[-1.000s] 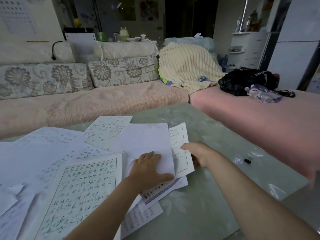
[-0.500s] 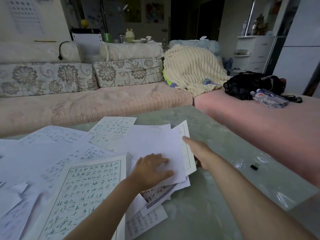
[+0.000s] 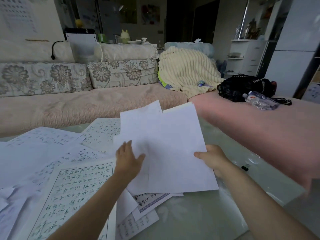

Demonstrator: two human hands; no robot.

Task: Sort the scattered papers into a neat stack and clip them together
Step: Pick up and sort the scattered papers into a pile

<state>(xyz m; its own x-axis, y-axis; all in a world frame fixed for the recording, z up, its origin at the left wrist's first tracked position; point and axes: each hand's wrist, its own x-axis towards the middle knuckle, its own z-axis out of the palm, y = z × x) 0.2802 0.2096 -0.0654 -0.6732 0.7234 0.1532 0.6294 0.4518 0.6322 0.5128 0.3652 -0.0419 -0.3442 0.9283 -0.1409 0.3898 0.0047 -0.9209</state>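
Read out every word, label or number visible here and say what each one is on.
"WEIS…": white print on the black bag, partial and uncertain.
Handwritten sheet: columns of Chinese cursive, too blurred to read.
Purple-bordered sheet: handwriting too small to read.
Bottle label: too small.
Wall chart: blurred.
Held white sheets: no text showing.

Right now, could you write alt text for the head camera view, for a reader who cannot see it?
A person's right hand grips the edge of a few white sheets raised above a glass table, while the left hand rests flat on them. Handwritten papers lie scattered at left, a small black clip at right, a sofa behind.
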